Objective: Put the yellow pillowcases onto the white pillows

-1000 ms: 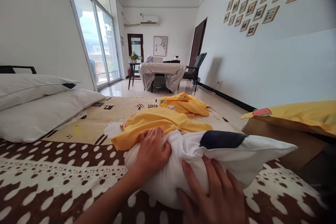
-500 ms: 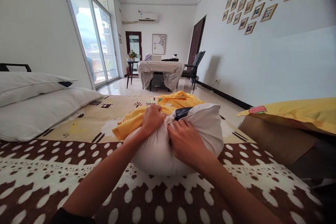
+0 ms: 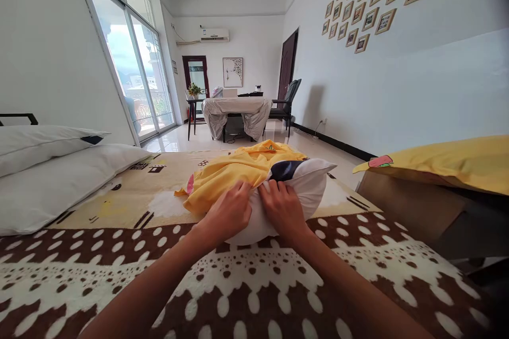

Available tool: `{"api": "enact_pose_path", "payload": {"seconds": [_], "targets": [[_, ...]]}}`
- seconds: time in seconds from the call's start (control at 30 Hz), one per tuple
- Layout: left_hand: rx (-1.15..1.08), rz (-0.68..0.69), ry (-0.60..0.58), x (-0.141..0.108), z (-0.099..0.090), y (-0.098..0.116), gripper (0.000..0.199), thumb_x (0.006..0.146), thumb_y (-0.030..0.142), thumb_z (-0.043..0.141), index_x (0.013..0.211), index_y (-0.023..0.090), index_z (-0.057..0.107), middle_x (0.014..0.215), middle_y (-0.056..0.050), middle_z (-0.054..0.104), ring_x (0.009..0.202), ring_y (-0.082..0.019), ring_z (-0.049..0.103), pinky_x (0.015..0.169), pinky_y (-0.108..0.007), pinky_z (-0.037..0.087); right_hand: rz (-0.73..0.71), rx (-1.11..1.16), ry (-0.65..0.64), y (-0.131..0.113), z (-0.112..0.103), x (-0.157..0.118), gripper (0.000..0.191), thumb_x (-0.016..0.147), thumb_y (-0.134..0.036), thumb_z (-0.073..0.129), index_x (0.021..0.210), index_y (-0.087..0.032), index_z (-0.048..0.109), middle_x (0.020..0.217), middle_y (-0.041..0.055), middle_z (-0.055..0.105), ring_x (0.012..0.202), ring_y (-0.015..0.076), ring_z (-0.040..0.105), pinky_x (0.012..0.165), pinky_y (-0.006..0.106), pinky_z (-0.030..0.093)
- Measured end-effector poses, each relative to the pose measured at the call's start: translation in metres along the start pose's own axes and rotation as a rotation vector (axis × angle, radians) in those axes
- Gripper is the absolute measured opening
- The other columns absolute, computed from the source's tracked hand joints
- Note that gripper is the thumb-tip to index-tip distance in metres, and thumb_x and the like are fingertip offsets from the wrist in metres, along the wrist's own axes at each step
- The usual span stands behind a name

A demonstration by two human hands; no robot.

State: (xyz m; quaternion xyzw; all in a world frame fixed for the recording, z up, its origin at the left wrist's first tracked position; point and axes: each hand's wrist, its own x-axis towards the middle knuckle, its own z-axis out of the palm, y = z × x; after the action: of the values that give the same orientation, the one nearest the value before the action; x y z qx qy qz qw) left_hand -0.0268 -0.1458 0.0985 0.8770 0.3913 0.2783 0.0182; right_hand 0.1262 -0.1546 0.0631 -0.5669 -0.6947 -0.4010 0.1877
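A white pillow [image 3: 316, 190] with a dark blue corner patch lies on the patterned blanket [image 3: 222, 296] in front of me. Yellow fabric [image 3: 226, 175], shaped like a pillowcase, covers its left part and spreads out behind it. My left hand [image 3: 233, 209] is closed on the edge of the yellow fabric, at the pillow's near side. Just right of it, my right hand [image 3: 281, 206] grips the white pillow below the blue patch, fingertips curled into the cloth. The two hands are close together, and part of the pillow is hidden behind them.
Two white pillows [image 3: 75, 180] are stacked at the left. On the right, a yellow pillow [image 3: 445, 161] rests on a brown box [image 3: 409, 206] beside the bed. A covered table [image 3: 238, 106] and a black chair [image 3: 286, 106] stand farther back.
The yellow fabric now covers more of the pillow's left part. My left hand has moved lower and nearer, from the pillow's top to the fabric's edge. The view has shifted slightly.
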Motion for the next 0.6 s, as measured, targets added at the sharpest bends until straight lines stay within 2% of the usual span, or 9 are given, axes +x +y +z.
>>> {"api": "enact_pose_path", "payload": {"seconds": [0.07,0.13,0.2,0.27,0.33,0.43,0.5,0.53,0.6], "targets": [[0.025,0.08,-0.009,-0.002,0.004,-0.005,0.039,0.07,0.005,0.042,0.105,0.018,0.052,0.105,-0.009,0.057,0.098,-0.023,0.052,0.086,-0.035,0.043,0.033,-0.024,-0.007,0.01,0.004,-0.007,0.021,0.087,-0.012,0.044,0.095,-0.019,0.063,0.08,0.008,0.054,0.074,0.022,0.045,0.065,0.033,0.027],[0.072,0.102,0.051,-0.006,0.008,-0.013,0.047,0.067,0.005,0.043,0.111,0.019,0.052,0.111,-0.008,0.055,0.104,-0.026,0.048,0.091,-0.041,0.04,0.063,-0.022,0.0,0.017,0.005,-0.014,0.027,0.085,-0.011,0.045,0.104,-0.02,0.063,0.08,0.008,0.054,0.074,0.022,0.045,0.066,0.033,0.028],[0.07,0.074,0.122,-0.013,0.01,-0.026,0.047,0.068,0.007,0.045,0.112,0.02,0.052,0.111,-0.008,0.055,0.104,-0.027,0.047,0.091,-0.044,0.04,0.084,-0.006,0.021,0.022,0.004,-0.02,0.036,0.083,-0.009,0.046,0.114,-0.019,0.061,0.085,0.0097,0.055,0.077,0.0225,0.045,0.069,0.033,0.03],[0.0,0.027,0.156,-0.024,0.011,-0.041,0.039,0.07,0.009,0.046,0.107,0.019,0.053,0.106,-0.008,0.056,0.101,-0.025,0.05,0.09,-0.041,0.043,0.086,0.025,0.055,0.025,0.003,-0.027,0.042,0.082,-0.01,0.047,0.122,-0.02,0.059,0.095,0.0124,0.057,0.081,0.0234,0.047,0.072,0.035,0.032],[-0.074,-0.005,0.139,-0.036,0.014,-0.057,0.031,0.074,0.013,0.047,0.104,0.019,0.053,0.102,-0.007,0.058,0.099,-0.023,0.053,0.088,-0.037,0.045,0.091,0.063,0.126,0.026,0.002,-0.034,0.042,0.083,-0.014,0.048,0.123,-0.022,0.059,0.105,0.014,0.058,0.088,0.0251,0.049,0.077,0.037,0.032],[-0.083,-0.01,0.086,-0.051,0.02,-0.073,0.033,0.083,0.02,0.047,0.116,0.02,0.049,0.113,-0.009,0.058,0.107,-0.023,0.053,0.094,-0.037,0.044,0.074,0.068,0.335,0.019,0.001,-0.046,0.038,0.084,-0.018,0.052,0.121,-0.026,0.062,0.112,0.0103,0.061,0.098,0.0242,0.05,0.083,0.037,0.032],[-0.046,-0.004,0.059,-0.056,0.025,-0.078,0.038,0.088,0.025,0.045,0.125,0.019,0.045,0.121,-0.011,0.056,0.114,-0.024,0.05,0.098,-0.038,0.041,-0.036,0.104,0.474,0.008,0.0,-0.055,0.033,0.085,-0.016,0.052,0.113,-0.025,0.066,0.107,0.0067,0.065,0.098,0.0205,0.051,0.084,0.034,0.033],[-0.035,0.001,0.046,-0.057,0.028,-0.079,0.038,0.088,0.026,0.045,0.126,0.019,0.045,0.123,-0.012,0.056,0.116,-0.025,0.049,0.099,-0.039,0.04,-0.131,0.161,0.497,0.001,0.0,-0.06,0.031,0.086,-0.015,0.049,0.108,-0.024,0.068,0.102,0.0056,0.067,0.097,0.019,0.052,0.084,0.033,0.033],[-0.03,0.001,0.036,-0.056,0.032,-0.08,0.036,0.088,0.028,0.047,0.123,0.019,0.05,0.122,-0.011,0.058,0.116,-0.026,0.049,0.101,-0.041,0.038,-0.314,0.3,0.45,-0.017,-0.001,-0.068,0.033,0.088,-0.013,0.04,0.098,-0.02,0.071,0.096,0.0054,0.068,0.096,0.0187,0.054,0.086,0.034,0.035]]}}
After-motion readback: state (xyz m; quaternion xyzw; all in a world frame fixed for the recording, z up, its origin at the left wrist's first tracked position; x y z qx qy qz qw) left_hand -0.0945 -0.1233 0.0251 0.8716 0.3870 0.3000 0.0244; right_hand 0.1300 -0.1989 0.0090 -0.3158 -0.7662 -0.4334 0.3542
